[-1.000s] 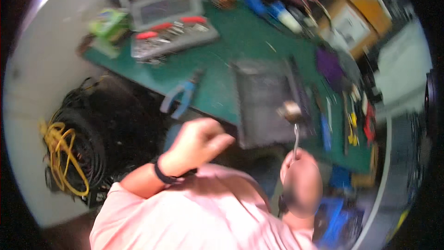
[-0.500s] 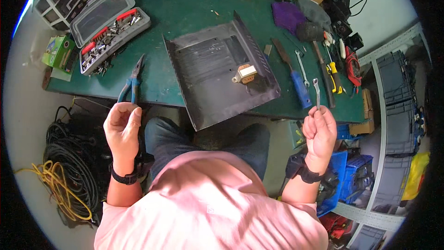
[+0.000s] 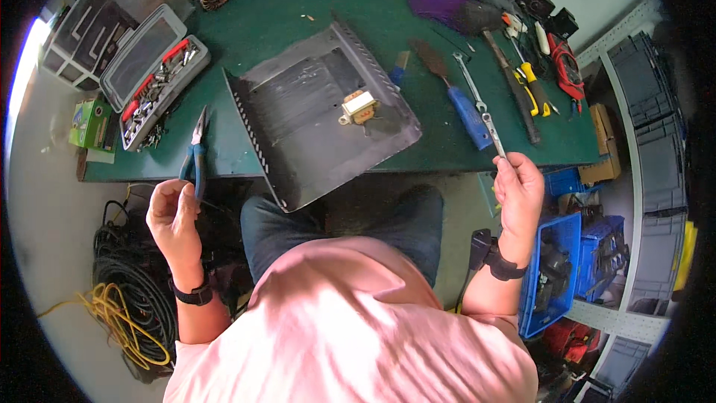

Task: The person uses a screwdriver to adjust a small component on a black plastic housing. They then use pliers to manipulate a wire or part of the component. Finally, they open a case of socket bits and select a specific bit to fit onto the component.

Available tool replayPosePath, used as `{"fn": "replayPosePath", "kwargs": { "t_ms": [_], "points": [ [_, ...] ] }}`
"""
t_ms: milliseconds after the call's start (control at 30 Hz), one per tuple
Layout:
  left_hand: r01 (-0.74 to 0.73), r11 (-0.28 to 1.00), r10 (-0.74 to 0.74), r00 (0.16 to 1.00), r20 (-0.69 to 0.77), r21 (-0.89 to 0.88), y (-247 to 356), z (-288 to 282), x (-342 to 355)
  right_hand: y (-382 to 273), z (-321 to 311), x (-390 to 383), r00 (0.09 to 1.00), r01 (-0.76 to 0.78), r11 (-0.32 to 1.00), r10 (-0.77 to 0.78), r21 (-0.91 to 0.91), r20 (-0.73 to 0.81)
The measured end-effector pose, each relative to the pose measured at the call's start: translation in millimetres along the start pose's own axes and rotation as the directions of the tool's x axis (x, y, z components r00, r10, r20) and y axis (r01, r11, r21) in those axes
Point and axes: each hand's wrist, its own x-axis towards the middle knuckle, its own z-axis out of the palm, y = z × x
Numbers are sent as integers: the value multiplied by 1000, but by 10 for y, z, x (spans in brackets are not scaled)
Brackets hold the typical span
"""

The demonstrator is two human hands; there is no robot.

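Note:
My left hand (image 3: 175,213) is closed at the bench's front edge, thumb and fingers pinching the handle ends of blue-handled needle-nose pliers (image 3: 195,151), whose jaws point away from me. In my right hand (image 3: 518,192) is a small wrench (image 3: 492,134), pinched at its near end. Its far end meets the lower end of a longer wrench (image 3: 468,75) lying on the bench. Between my hands a dark bent sheet-metal panel (image 3: 298,142) lies at an angle, its near corner jutting past the edge. A small transformer (image 3: 360,107) sits on the panel.
A blue-handled scraper (image 3: 466,116), a hammer (image 3: 514,78) and yellow-handled tools (image 3: 531,78) lie at the right. An open grey case of sockets (image 3: 168,78) and a green box (image 3: 91,123) stand left. Coiled cables (image 3: 130,298) lie below; blue bins (image 3: 552,276) stand lower right.
The view has shifted a little. My right hand has brought the small wrench forward and left until it meets the longer wrench. My left hand stays at the pliers' handles.

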Motion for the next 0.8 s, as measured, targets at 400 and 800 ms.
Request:
{"fn": "replayPosePath", "kwargs": {
  "t_ms": [400, 800],
  "points": [
    [-36, 991, 40, 999, -23, 129, -23, -31, 28, 59, -142, 57, 997, 38, 999, -36, 39, -69],
    [2, 942, 36, 994, -105, 336, -376, -461, 154, -269, -125, 1064, 998, -62, 976, 61, -208, -11]
  ]
}}
